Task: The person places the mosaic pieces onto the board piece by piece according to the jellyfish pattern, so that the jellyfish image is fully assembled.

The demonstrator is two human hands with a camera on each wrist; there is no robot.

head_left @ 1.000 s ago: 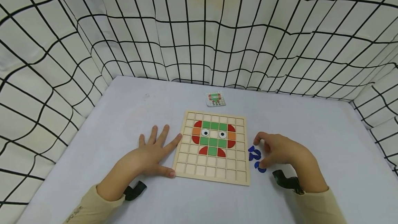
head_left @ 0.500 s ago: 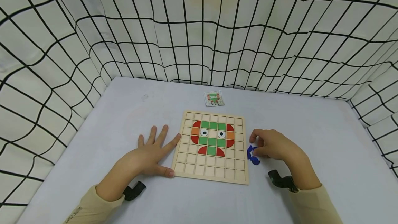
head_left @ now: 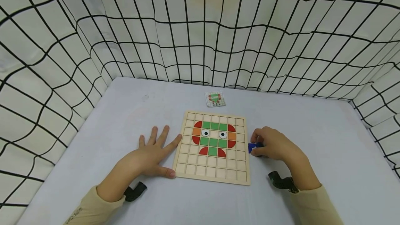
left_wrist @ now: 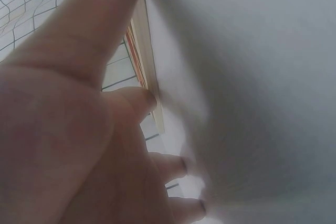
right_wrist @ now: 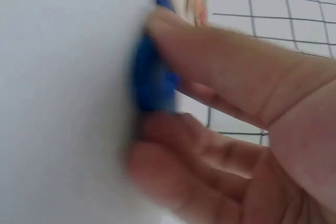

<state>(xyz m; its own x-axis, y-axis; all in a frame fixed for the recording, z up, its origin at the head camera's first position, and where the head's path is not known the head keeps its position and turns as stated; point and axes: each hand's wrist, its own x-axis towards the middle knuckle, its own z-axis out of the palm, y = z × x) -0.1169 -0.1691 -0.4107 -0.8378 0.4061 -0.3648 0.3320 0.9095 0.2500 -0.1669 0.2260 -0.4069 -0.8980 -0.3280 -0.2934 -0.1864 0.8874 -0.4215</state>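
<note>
My left hand (head_left: pixel 145 159) lies spread on the table; its thumb and index finger touch the left edge of the wooden grid board (head_left: pixel 200 170). In the left wrist view the fingers (left_wrist: pixel 168 166) are straight beside that edge. On the board, red, orange and green pieces and two round eye pieces form a figure. At the board's right edge, my right hand (head_left: pixel 275 145) holds a cluster of small blue pieces (head_left: pixel 251 147) between thumb and curled fingers. The right wrist view shows the blue pieces (right_wrist: pixel 153 80), blurred, between them. The hand partly covers the pieces.
A small picture card (head_left: pixel 215 99) with a similar figure on a grid lies behind the board. The white table (head_left: pixel 156 100) is bounded by white walls with black netting (head_left: pixel 200 46) at the back and sides. Dark wrist-camera mounts (head_left: pixel 135 191) sit near both wrists.
My right hand has moved left and slightly away from me, and its fingers have drawn the scattered blue pieces together against the board's right edge. The left hand stays in place.
</note>
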